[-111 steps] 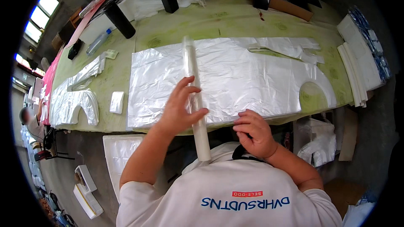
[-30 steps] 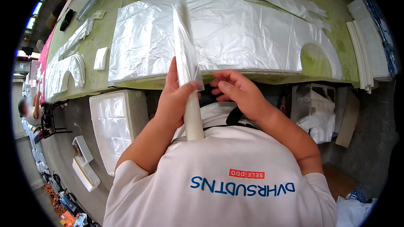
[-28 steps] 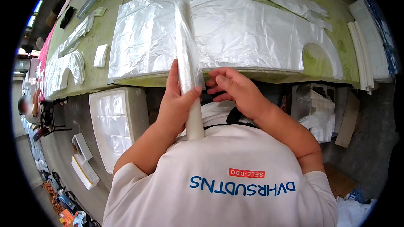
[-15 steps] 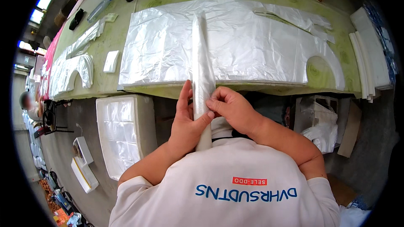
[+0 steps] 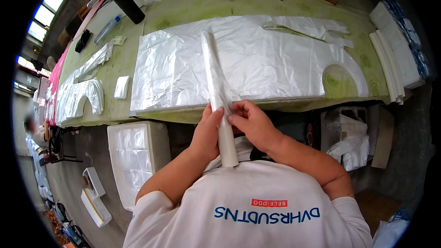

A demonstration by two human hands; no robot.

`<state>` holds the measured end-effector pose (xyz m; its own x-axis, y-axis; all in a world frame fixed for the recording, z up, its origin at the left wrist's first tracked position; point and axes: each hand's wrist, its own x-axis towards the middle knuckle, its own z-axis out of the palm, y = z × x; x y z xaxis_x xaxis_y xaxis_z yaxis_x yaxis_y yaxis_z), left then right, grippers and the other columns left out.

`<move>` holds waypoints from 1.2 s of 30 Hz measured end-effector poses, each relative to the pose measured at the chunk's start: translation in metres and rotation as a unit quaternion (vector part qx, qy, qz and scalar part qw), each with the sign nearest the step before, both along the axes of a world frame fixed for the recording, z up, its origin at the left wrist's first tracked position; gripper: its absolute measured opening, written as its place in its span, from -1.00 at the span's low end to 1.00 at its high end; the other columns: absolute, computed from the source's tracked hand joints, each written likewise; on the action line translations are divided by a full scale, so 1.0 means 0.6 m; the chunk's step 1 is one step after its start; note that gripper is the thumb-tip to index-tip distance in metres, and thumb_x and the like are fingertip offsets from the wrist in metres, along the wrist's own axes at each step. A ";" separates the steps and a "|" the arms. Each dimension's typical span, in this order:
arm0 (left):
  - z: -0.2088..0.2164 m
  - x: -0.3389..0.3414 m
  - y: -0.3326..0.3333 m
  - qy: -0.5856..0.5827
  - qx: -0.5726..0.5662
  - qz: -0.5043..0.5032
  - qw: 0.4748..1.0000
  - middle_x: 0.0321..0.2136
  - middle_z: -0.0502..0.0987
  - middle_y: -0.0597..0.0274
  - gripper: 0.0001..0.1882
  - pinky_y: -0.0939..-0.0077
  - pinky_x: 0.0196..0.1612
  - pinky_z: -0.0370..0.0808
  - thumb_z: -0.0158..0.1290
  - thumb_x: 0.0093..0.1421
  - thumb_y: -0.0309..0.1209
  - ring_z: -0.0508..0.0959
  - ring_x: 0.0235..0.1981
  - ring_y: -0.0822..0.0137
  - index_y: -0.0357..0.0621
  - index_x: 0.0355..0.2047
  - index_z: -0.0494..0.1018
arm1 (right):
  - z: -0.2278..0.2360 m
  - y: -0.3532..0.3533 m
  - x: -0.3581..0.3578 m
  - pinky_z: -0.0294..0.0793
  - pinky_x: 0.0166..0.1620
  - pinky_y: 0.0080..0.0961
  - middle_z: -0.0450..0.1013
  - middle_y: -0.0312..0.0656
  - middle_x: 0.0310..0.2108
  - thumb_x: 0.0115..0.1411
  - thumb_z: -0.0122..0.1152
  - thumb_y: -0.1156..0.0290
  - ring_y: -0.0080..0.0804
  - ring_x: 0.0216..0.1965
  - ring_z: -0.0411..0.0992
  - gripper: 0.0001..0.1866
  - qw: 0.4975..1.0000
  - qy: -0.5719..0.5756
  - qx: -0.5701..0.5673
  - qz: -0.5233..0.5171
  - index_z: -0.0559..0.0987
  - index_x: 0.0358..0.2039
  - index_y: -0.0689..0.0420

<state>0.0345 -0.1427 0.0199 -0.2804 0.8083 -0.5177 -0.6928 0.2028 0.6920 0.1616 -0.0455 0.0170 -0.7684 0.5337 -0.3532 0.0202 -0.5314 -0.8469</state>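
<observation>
A long, narrow roll of whitish plastic film (image 5: 213, 76) slants from the tabletop back toward my chest. My left hand (image 5: 207, 131) is wrapped round its lower part, the thumb lying along the front and the other fingers mostly hidden behind. On the opposite side, my right hand (image 5: 251, 121) pinches the roll's right edge between thumb and bent fingers. Beneath the roll's far end, a stack of flat, clear plastic sheets (image 5: 170, 69) covers the middle of the table. At its right end the sheets have a rounded cut-out.
The table has a green patterned cover (image 5: 197, 7). Curved plastic pieces (image 5: 89, 94) and a small folded white packet (image 5: 121, 87) lie left. At the back left are a bottle (image 5: 106, 31) and a black cylinder (image 5: 128, 7). A box of film packs (image 5: 133, 151) stands below the edge.
The roll has tilted, its far end swinging left and its near end now showing in front of my shirt. My left fingers have closed in round it. The view has shifted slightly.
</observation>
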 end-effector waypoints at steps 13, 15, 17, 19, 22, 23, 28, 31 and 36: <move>-0.011 -0.017 -0.033 0.604 0.008 -0.099 0.791 0.17 0.27 -0.19 -0.06 0.18 0.15 0.43 0.21 0.21 -0.46 0.40 0.13 -0.07 -0.15 0.47 -0.11 | 0.029 0.074 -0.022 0.52 0.03 -0.35 0.51 -0.25 -0.18 0.29 0.26 0.45 -0.44 -0.12 0.48 -0.88 0.987 0.148 -0.048 -0.036 0.52 -0.19 0.11; -0.014 -0.013 -0.041 0.626 0.009 -0.095 0.774 0.15 0.27 -0.18 -0.05 0.17 0.14 0.44 0.22 0.21 -0.45 0.41 0.12 -0.08 -0.14 0.47 -0.12 | 0.028 0.084 -0.018 0.51 0.02 -0.34 0.52 -0.24 -0.17 0.27 0.26 0.48 -0.42 -0.13 0.49 -0.84 0.975 0.196 -0.102 -0.028 0.49 -0.16 0.10; -0.016 -0.006 -0.045 0.635 -0.006 -0.099 0.766 0.10 0.29 -0.17 -0.03 0.17 0.12 0.45 0.23 0.20 -0.44 0.42 0.09 -0.09 -0.13 0.47 -0.13 | 0.042 0.093 -0.016 0.51 0.02 -0.33 0.53 -0.23 -0.17 0.26 0.26 0.50 -0.41 -0.14 0.50 -0.77 0.966 0.215 -0.138 -0.035 0.46 -0.10 0.09; -0.009 0.000 -0.045 0.632 -0.020 -0.120 0.766 0.06 0.30 -0.17 -0.02 0.16 0.11 0.46 0.24 0.19 -0.44 0.44 0.05 -0.10 -0.12 0.48 -0.13 | 0.064 0.102 -0.012 0.51 0.02 -0.32 0.54 -0.22 -0.17 0.26 0.26 0.50 -0.40 -0.15 0.51 -0.69 0.963 0.208 -0.158 -0.058 0.43 -0.01 0.08; -0.005 0.007 -0.045 0.642 -0.025 -0.138 0.754 0.03 0.30 -0.17 -0.01 0.16 0.08 0.48 0.25 0.19 -0.43 0.45 0.01 -0.11 -0.11 0.48 -0.12 | 0.075 0.124 -0.013 0.51 0.02 -0.31 0.54 -0.20 -0.16 0.25 0.26 0.50 -0.40 -0.17 0.52 -0.57 0.960 0.230 -0.142 -0.076 0.36 0.10 0.08; -0.004 0.008 -0.045 0.648 -0.024 -0.141 0.748 0.03 0.30 -0.17 -0.01 0.16 0.07 0.48 0.25 0.18 -0.43 0.46 0.00 -0.12 -0.11 0.48 -0.12 | 0.075 0.133 -0.012 0.54 0.00 -0.25 0.54 -0.22 -0.18 0.25 0.25 0.53 -0.40 -0.18 0.52 -0.55 0.960 0.236 -0.126 -0.087 0.37 0.13 0.09; -0.015 0.006 -0.043 0.620 -0.006 -0.126 0.775 0.04 0.31 -0.14 0.02 0.20 0.11 0.44 0.27 0.16 -0.47 0.44 0.03 -0.06 -0.12 0.48 -0.14 | 0.079 0.155 0.005 0.60 -0.09 -0.25 0.49 -0.27 -0.23 0.24 0.22 0.59 -0.41 -0.22 0.51 -0.58 0.942 0.276 -0.114 -0.151 0.40 0.10 0.10; -0.036 -0.001 -0.044 0.578 0.023 -0.117 0.807 0.13 0.30 -0.09 0.05 0.24 0.16 0.40 0.29 0.14 -0.49 0.42 0.10 0.01 -0.13 0.49 -0.15 | 0.068 0.162 0.009 0.60 -0.12 -0.29 0.48 -0.27 -0.25 0.22 0.20 0.61 -0.42 -0.27 0.50 -0.59 0.942 0.252 -0.103 -0.196 0.41 0.07 0.10; -0.032 -0.007 -0.048 0.530 0.079 -0.132 0.834 0.30 0.24 0.01 0.08 0.26 0.21 0.36 0.31 0.16 -0.44 0.36 0.20 0.16 -0.13 0.50 -0.19 | 0.029 0.196 0.009 0.58 -0.14 -0.35 0.45 -0.26 -0.26 0.17 0.19 0.64 -0.41 -0.30 0.46 -0.59 0.945 0.192 -0.072 -0.255 0.39 0.03 0.14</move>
<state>0.0303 -0.1716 0.0005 -0.3142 0.9490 0.0260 0.3792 0.1003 0.9199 0.1670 0.0723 0.0346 -0.5101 0.8370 -0.1980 -0.5641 -0.4993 -0.6576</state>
